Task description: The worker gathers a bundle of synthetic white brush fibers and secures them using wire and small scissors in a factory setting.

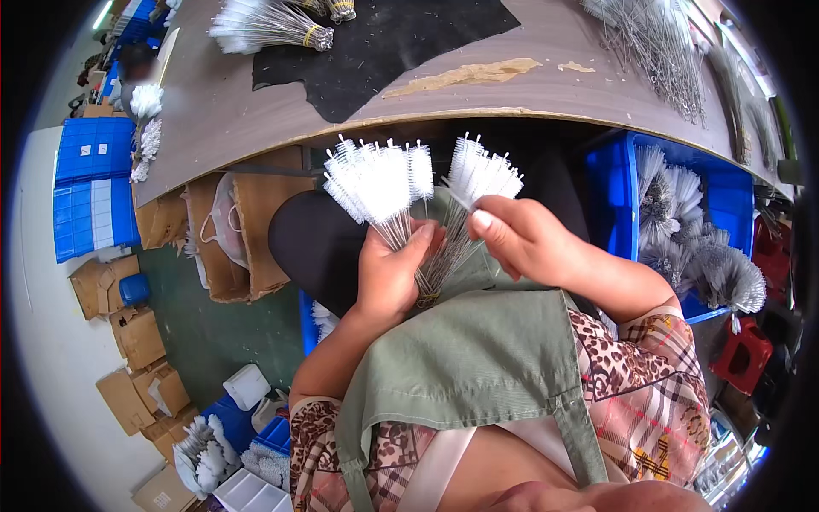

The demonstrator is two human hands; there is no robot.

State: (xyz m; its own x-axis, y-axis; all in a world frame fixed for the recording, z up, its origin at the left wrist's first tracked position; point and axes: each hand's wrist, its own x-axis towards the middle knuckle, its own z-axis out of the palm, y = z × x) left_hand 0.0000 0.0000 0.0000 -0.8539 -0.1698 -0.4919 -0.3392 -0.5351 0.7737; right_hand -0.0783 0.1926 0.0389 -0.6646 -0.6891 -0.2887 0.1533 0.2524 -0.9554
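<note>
My left hand [394,266] is closed around the wire stems of a bundle of white bristle brushes [375,183], heads up, above my lap. The bundle is fanned into two groups. A second cluster of brush heads [484,171] leans to the right, and a single brush [420,171] stands between them. Lower down, the stems gather at a yellow band [427,300] near my apron. My right hand [525,243] is beside the right cluster, thumb and fingers pinched on a thin pale strip [458,195]. What kind of thing the strip is, I cannot make out.
Ahead is a table [213,111] with a black cloth [350,68], a banded brush bundle [273,26] and loose wire brushes [653,51]. A blue crate [627,188] of brushes stands right. Left are an open cardboard box [260,230] and stacked blue bins [94,188].
</note>
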